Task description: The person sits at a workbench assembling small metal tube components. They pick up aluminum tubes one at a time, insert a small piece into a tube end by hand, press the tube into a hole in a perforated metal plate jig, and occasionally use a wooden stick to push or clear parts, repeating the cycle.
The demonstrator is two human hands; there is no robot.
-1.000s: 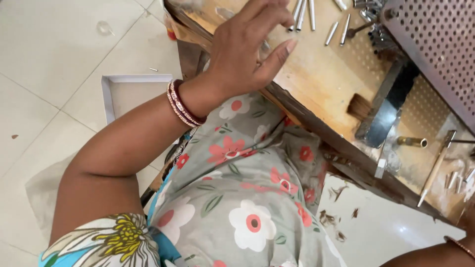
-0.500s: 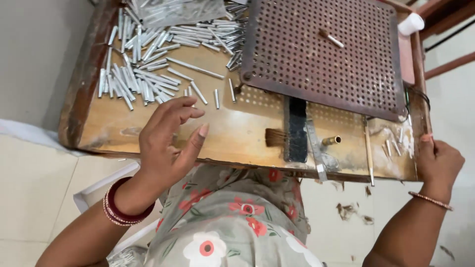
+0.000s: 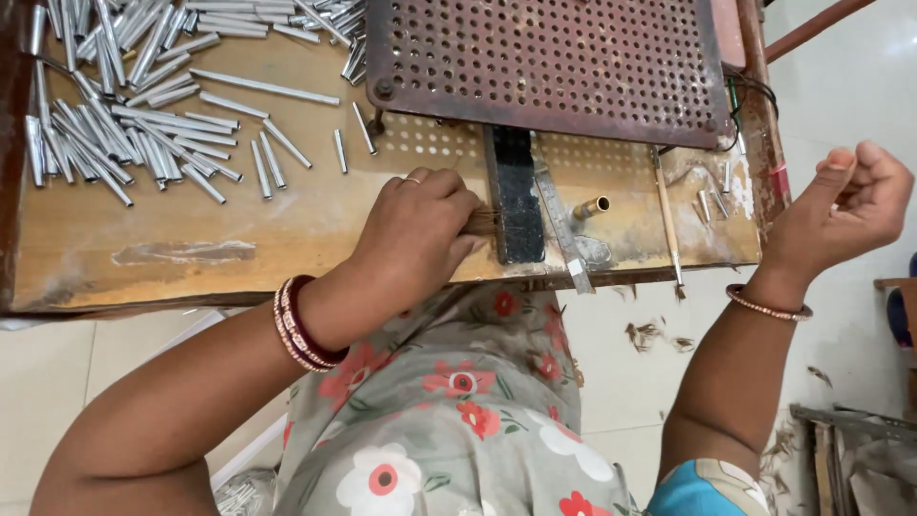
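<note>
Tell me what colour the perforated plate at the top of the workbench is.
Rusty reddish-brown, seen in the head view: the perforated plate.

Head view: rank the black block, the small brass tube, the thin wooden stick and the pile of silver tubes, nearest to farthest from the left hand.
From the left hand:
1. Black block, just right of its fingers.
2. Small brass tube, right of the block.
3. Thin wooden stick, farther right.
4. Pile of silver tubes, far corner on the left.

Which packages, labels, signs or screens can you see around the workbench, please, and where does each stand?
None in view: the wooden bench holds only loose metal tubes, a rusty perforated plate and a metal ruler, all without packaging or labels.
</note>
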